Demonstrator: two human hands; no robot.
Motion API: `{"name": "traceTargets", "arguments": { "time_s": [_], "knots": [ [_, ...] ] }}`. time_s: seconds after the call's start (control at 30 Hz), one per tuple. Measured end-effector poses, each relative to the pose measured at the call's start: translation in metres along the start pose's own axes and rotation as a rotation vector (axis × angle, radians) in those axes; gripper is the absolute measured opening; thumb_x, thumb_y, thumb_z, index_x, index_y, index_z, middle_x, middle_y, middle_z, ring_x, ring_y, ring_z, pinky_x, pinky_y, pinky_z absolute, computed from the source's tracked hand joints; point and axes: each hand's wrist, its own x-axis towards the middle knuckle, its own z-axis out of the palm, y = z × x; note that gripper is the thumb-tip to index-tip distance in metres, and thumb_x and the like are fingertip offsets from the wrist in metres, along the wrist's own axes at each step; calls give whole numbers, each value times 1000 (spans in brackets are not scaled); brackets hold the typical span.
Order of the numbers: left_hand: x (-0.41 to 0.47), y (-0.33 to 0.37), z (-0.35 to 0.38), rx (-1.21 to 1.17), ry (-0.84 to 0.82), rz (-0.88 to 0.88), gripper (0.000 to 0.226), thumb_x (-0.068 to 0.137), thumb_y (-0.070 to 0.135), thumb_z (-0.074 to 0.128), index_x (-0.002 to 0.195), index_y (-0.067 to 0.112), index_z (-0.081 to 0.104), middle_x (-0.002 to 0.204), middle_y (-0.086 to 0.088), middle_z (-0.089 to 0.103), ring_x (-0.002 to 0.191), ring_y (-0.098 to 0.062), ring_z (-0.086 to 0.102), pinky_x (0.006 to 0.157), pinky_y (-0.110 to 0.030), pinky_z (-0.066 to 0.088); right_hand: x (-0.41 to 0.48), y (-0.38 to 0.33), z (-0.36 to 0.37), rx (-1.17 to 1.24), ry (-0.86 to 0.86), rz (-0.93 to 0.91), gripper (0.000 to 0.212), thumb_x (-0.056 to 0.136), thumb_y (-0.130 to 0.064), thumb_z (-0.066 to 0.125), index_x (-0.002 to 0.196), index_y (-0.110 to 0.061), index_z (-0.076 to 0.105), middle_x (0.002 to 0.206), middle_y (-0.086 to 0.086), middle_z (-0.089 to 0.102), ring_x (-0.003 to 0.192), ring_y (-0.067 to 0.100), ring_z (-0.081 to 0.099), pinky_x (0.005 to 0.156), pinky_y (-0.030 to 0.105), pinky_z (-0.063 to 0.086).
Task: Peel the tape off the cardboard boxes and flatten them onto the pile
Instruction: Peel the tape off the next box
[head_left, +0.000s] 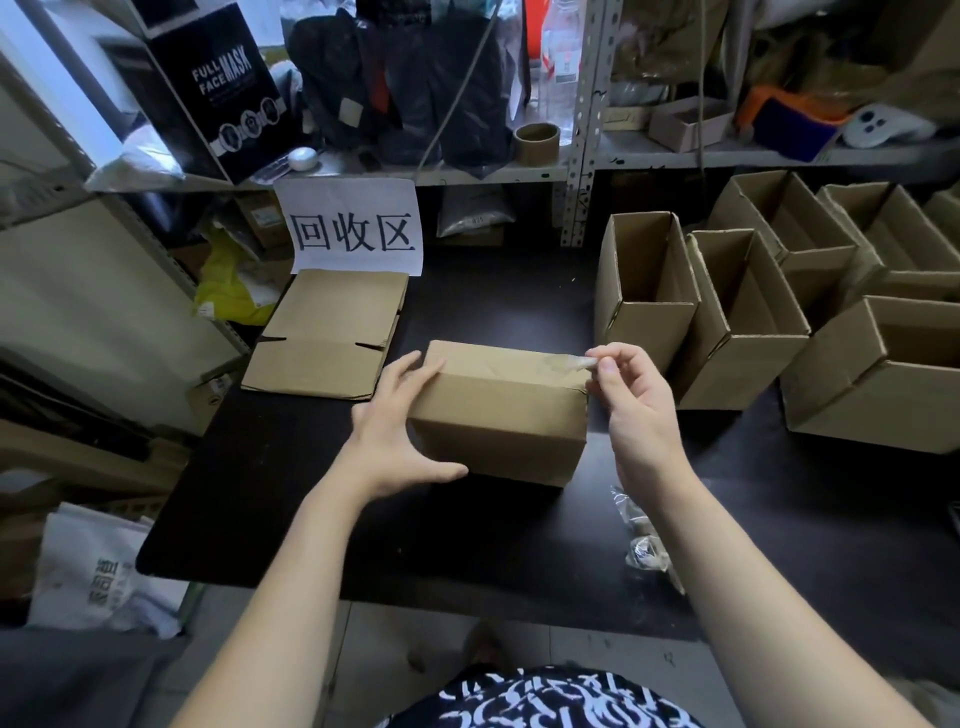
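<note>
Here R hand (631, 410) pinches tape (563, 362) atop box (498, 415).

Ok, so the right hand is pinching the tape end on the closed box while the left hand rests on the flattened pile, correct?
Not quite: in the head view the left hand braces the left end of the closed box, not the flattened pile. The right hand does pinch the tape end.
</note>
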Motion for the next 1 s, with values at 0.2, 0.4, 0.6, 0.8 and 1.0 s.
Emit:
{"name": "traceTargets", "arguments": {
  "time_s": [0.2,0.4,0.6,0.8,1.0],
  "knots": [
    [8,-18,16,-365,81,-98,130,58,32,100,160,39,20,151,22,41,130,2,48,97,-20,45,-3,-10,9,-199,-117,-100,21,101,-29,60,87,-42,70,127,-9,54,118,8,56,96,24,44],
    [-3,-34,27,-393,-35,-68,132,54,33,102,158,46,23,156,26,32,125,-1,52,98,-36,51,0,-14,22,-374,-151,-163,12,100,-28,62,95,-36,70,105,-14,69,97,3,61,86,31,45],
    [0,-39,41,-484,-126,-113,155,46,25,105,158,52,3,147,24,46,127,-5,54,116,-35,39,-2,-9,24,-479,-187,-118,17,92,-39,51,89,-46,66,105,-22,61,116,9,47,99,35,38],
    [3,-8,34,-318,73,-139,131,45,40,101,149,61,24,139,24,37,135,-11,34,115,-37,33,0,-15,15,-415,-180,-216,12,89,-23,55,93,-29,65,102,-21,63,110,13,52,104,40,39],
    [1,19,21,-172,339,119,133,46,62,90,159,33,26,142,19,45,135,-11,43,112,-34,38,-5,-30,25,217,-347,49,5,83,-15,58,86,-13,62,97,8,66,99,24,56,90,36,40]
  ]
}}
